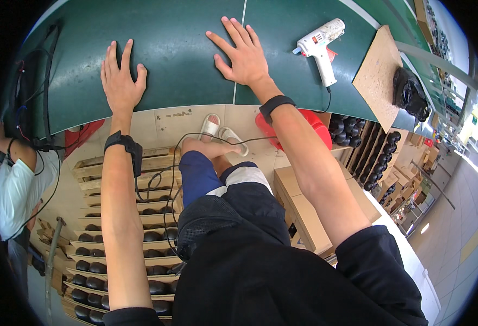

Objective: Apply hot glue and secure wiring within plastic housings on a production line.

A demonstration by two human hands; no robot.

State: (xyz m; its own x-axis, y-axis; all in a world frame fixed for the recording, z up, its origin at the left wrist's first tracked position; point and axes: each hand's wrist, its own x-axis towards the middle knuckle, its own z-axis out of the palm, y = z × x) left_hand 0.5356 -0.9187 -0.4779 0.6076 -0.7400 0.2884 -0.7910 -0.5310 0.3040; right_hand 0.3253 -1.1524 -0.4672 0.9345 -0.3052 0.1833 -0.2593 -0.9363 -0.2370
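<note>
The left hand (122,89) lies palm down at the upper left of the frame, its fingers extended upward and the thumb angled out to the right. Its forearm (120,217) rises almost vertically from the lower edge. The right hand (247,62), also palm down, sits at the upper centre, fingers fanned toward the upper left (the thumb juts leftward, well apart from them). The right forearm (312,157) slants up from the lower right, its wrist nearly straight.
</note>
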